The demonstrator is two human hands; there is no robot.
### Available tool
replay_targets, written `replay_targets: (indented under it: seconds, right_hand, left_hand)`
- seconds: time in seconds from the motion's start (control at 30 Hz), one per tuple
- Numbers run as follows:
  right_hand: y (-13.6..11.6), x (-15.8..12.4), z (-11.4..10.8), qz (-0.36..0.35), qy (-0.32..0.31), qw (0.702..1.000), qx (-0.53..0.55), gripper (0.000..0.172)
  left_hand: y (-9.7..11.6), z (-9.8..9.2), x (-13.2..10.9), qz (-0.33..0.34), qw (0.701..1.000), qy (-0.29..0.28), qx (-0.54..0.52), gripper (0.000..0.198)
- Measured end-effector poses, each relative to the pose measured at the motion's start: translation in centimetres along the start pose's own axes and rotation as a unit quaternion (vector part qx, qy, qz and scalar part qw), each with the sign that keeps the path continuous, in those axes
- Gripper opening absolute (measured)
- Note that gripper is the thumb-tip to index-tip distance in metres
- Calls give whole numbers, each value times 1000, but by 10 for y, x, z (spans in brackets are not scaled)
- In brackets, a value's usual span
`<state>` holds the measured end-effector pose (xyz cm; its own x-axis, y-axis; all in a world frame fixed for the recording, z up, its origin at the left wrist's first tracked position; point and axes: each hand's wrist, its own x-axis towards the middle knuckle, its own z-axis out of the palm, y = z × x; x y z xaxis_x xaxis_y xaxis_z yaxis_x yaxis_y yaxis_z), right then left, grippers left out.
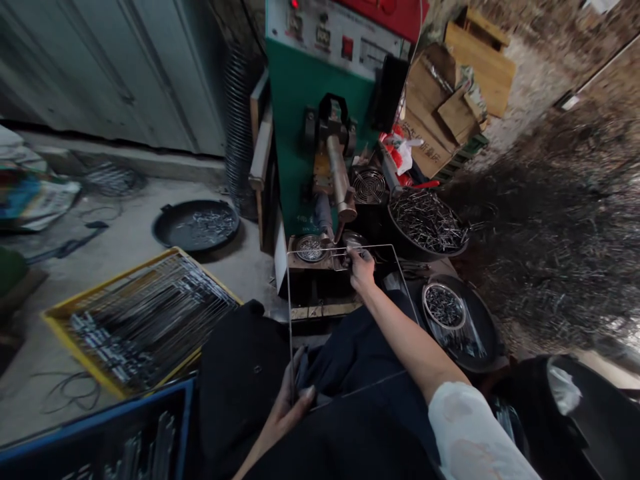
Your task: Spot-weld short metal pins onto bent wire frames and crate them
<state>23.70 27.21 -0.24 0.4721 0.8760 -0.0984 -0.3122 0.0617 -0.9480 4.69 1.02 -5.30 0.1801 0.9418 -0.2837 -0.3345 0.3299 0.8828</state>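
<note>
A large rectangular wire frame (289, 307) stands tilted above my lap, its far side at the front of a green machine (295, 160). My left hand (287, 403) is closed around the near left corner of the frame. My right hand (363, 267) pinches at the middle of the far side, where a small wire loop (341, 268) shows; the fingertips partly hide what they grip. Just beyond these fingers are the machine's metal arm (342, 180) and its lower tips. Close to the left of the loop sits a round dish of small metal parts (311, 249).
To the left are a yellow crate of wire rods (83, 353), a black pan (170, 233) and a blue crate (187, 420). On the right stand a basin of metal pieces (430, 220), a bowl of small parts (444, 307) on a dark tray, and a big heap of wire parts (575, 247).
</note>
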Motion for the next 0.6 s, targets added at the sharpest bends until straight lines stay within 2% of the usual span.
replay_targets:
  seconds: [0.2, 0.43, 0.6]
  right_hand:
    - [-13, -4, 6, 3, 10, 1000, 0, 38]
    - [-18, -8, 11, 12, 19, 1000, 8, 37]
    - [-23, -5, 7, 22, 6, 1000, 9, 38]
  left_hand:
    - [-6, 5, -3, 56, 998, 9, 36, 75]
    - [-5, 2, -4, 63, 997, -1, 51, 76]
    - [-1, 0, -1, 29, 998, -27, 48, 85]
